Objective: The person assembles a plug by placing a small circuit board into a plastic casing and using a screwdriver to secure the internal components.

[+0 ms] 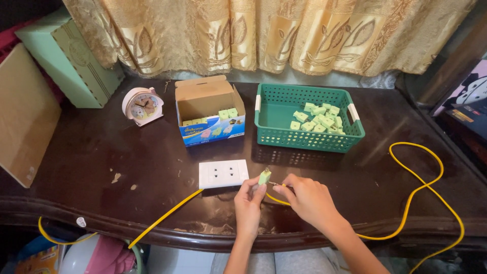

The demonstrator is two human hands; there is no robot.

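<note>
While both forearms reach up from the near edge of the dark glossy wooden table (101,152), the left hand (248,205) rises almost upright, its fingers curled shut around the lower end of a small pale green plastic plug (264,177), pinched between thumb and fingertips. The right hand (307,198) comes in from the near right at a slant, its fingers closed in a pinch on the thin metal tip of the yellow rubbery cable (416,203), which points left toward the plug. The plug stands just above the left fingertips, near the right hand, and just beside the right near corner of a flat white rectangular plastic socket plate (223,173).

The cable loops wide across the right side of the table and drops over the near edge; a second yellow run leaves the socket plate toward the near left. Farther off, a green perforated plastic basket (274,134) holds a heap of like green plugs (317,119), and to its left an open cardboard box with a blue front (208,109) holds more. A small round pink and white alarm clock (143,105) stands at the far left.
</note>
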